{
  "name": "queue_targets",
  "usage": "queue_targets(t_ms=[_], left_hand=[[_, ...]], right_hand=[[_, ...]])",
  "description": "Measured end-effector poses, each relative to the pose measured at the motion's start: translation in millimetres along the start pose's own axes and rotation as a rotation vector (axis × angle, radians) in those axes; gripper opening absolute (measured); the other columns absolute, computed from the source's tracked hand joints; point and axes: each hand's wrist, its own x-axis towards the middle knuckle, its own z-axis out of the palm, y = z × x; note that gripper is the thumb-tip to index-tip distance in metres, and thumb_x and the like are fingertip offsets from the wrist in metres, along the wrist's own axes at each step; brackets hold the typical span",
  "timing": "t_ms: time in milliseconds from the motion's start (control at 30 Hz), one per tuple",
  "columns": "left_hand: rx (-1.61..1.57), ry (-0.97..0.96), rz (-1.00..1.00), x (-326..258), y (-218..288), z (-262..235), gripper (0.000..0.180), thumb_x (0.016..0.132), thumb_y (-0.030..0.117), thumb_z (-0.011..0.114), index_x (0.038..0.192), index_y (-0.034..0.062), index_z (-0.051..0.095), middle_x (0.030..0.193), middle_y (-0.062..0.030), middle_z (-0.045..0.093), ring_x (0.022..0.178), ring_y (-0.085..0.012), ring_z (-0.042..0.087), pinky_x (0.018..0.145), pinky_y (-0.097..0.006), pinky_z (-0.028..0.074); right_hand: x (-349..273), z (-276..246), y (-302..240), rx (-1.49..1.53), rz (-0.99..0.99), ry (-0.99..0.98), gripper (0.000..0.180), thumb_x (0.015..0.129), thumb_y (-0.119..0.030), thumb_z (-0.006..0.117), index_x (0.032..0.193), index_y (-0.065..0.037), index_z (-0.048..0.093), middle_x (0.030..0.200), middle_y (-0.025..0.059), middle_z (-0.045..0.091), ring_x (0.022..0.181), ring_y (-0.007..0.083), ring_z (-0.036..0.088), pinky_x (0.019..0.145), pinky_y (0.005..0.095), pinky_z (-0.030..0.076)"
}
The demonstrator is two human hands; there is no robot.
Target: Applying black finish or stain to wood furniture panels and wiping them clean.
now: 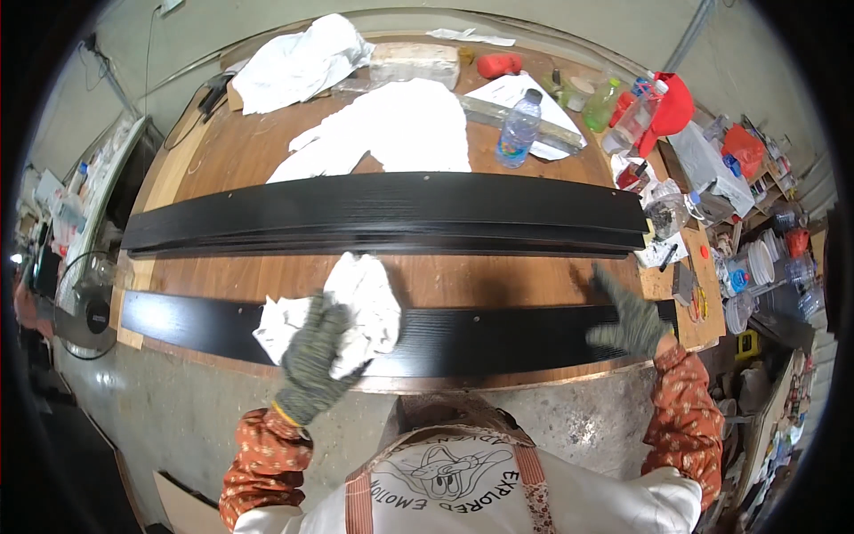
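Note:
A long black board lies along the near edge of the table. My left hand, in a dark mottled knit glove, is closed on a crumpled white cloth over the left part of this board. Part of the cloth sticks out on both sides of the glove. My right hand, gloved the same way, is over the board's right end with thumb and fingers apart and nothing in it. Whether it touches the board I cannot tell. Farther back lie more black boards, which look stacked.
Behind the boards, white cloths are spread on the wooden table. A water bottle stands close to the far boards. Bottles, a red cap and small tools crowd the right side. A wire-guarded fan is at the left.

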Motion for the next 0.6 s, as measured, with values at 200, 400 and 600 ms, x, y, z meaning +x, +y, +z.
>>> queue_targets(t_ms=[200, 400, 600], left_hand=[[0.641, 0.025, 0.136, 16, -18, -3, 0.061, 0.07, 0.045, 0.075, 0.112, 0.0052, 0.057, 0.129, -0.0205, 0.049, 0.122, -0.0431, 0.042, 0.107, -0.065, 0.02], [0.332, 0.503, -0.426, -34, -34, 30, 0.06, 0.074, 0.033, 0.075, 0.119, 0.0004, 0.052, 0.107, -0.015, 0.06, 0.1, -0.0317, 0.058, 0.088, -0.044, 0.046], [-1.404, 0.999, -0.499, -54, 5, -34, 0.045, 0.093, 0.015, 0.05, 0.135, 0.0008, 0.041, 0.125, -0.0147, 0.056, 0.109, -0.027, 0.059, 0.095, -0.039, 0.049]], right_hand=[[176, -12, 15, 0.309, 0.104, 0.496, 0.102, 0.071, -0.029, 0.081, 0.148, -0.001, 0.019, 0.14, 0.022, 0.046, 0.128, 0.0308, 0.047, 0.106, 0.0367, 0.038], [374, 16, 35, -0.341, -0.089, 0.565, 0.073, 0.077, -0.036, 0.07, 0.134, -0.002, 0.038, 0.121, 0.0186, 0.055, 0.113, 0.0329, 0.053, 0.103, 0.0395, 0.038], [414, 13, 69, 0.547, -0.237, 0.629, 0.045, 0.078, -0.037, 0.073, 0.105, -0.003, 0.062, 0.095, 0.0085, 0.065, 0.085, 0.0201, 0.059, 0.079, 0.0347, 0.047]])
